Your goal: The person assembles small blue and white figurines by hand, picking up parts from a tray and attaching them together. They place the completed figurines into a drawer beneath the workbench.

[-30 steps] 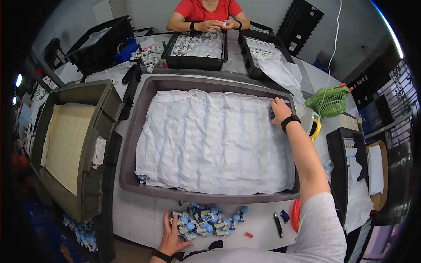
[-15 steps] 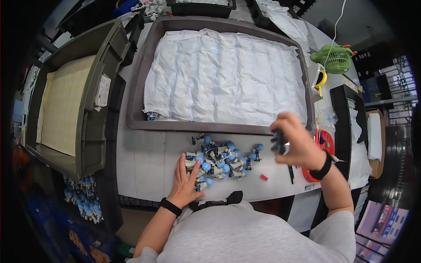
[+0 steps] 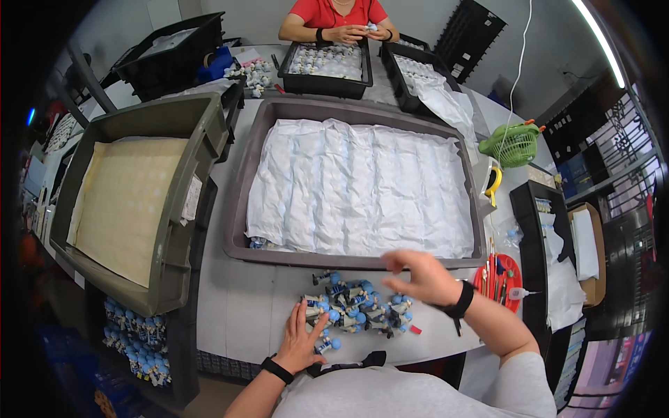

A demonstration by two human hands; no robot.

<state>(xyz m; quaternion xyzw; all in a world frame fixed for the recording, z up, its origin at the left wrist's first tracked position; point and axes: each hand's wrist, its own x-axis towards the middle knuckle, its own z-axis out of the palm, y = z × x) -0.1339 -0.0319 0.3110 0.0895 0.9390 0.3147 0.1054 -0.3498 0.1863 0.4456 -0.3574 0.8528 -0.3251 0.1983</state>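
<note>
A pile of small figurines (image 3: 359,306) with blue heads and pale and dark bodies lies on the white table in front of me. My left hand (image 3: 304,341) rests at the pile's left side, fingers spread and touching the nearest figurines. One figurine (image 3: 327,344) lies beside its thumb. Over the table to the right of the pile, my right hand (image 3: 426,280) hovers with thumb and fingers apart, and nothing shows between them. A small red piece (image 3: 415,329) lies at the pile's right edge.
Behind the pile stands a large brown tray (image 3: 240,181) lined with crinkled white sheeting (image 3: 362,188). An olive crate (image 3: 178,237) is at left. At right are a red dish (image 3: 514,282) with brushes and a green basket-like fan (image 3: 519,146). Across the table, a person (image 3: 338,21) handles a small piece.
My right hand has moved left toward the pile and opened; the small dark thing it held is gone from it. My left hand stays by the figurines. The view has tilted up, showing the person opposite.
</note>
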